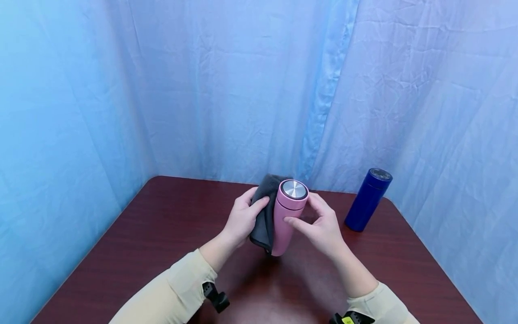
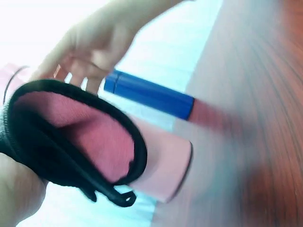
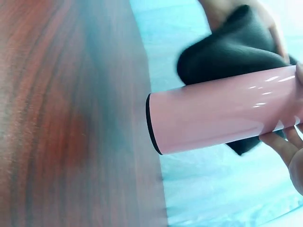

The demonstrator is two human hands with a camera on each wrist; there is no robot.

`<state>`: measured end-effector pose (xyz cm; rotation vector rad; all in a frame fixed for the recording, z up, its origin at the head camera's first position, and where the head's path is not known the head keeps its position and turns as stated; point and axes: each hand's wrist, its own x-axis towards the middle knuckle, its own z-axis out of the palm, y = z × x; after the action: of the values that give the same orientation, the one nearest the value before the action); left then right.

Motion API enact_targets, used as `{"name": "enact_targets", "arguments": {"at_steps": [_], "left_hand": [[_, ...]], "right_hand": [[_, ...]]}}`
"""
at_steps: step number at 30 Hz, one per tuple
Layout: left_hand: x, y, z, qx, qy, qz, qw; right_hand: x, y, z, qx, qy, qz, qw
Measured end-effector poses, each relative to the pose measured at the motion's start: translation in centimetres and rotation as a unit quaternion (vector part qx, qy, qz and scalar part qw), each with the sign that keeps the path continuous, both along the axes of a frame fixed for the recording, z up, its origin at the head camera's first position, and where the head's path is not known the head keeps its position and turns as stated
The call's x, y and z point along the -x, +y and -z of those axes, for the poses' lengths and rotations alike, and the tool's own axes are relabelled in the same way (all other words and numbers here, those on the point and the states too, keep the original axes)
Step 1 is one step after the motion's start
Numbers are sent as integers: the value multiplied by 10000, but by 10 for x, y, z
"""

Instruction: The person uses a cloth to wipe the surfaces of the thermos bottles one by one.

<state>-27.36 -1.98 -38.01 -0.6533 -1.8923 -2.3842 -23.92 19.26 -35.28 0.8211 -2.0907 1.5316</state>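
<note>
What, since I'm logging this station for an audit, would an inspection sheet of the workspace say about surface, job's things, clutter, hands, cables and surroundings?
Surface: table, reddish brown, glossy, with reflections.
Job's things: pink bottle, capped, held just off the table; dark cloth against its side.
Clutter: only a blue bottle, capped, standing near the table's right edge.
Hands: left hand holds the cloth to the pink bottle; right hand grips that bottle's upper part.
Cables: nothing seen.
Surroundings: creased blue curtains behind the table and on both sides.
</note>
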Motion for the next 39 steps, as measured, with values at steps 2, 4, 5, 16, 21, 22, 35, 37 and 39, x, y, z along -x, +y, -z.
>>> {"name": "enact_targets", "arguments": {"at_steps": [2,4,5,16,21,22,35,37,39], "left_hand": [[-1,2,-2,-44,-109,76,9999],[0,2,1,31,-358,134,9993],[1,2,4,72,-494,168,9986],[-17,-5,25,712,385,-65,9967],[-18,4,14,478,1095,-692,9904],[-17,5,13,467,1161,-779,9891],[-13,0,31,1835,1675,-973,9638],[-17,1,31,1764,2115,-1151,9544],[-20,3,28,1608,2525,-1338,9447]], "right_hand": [[-1,-1,1,-33,35,-6,10000],[-3,-2,1,-39,77,-13,10000],[-3,-2,1,-25,94,-14,10000],[24,16,22,45,47,301,9995],[22,12,27,189,-350,105,9992],[21,10,28,192,-397,46,9990],[18,10,26,219,-387,167,9989],[18,10,25,141,-412,322,9985],[15,8,23,66,-424,463,9980]]}}
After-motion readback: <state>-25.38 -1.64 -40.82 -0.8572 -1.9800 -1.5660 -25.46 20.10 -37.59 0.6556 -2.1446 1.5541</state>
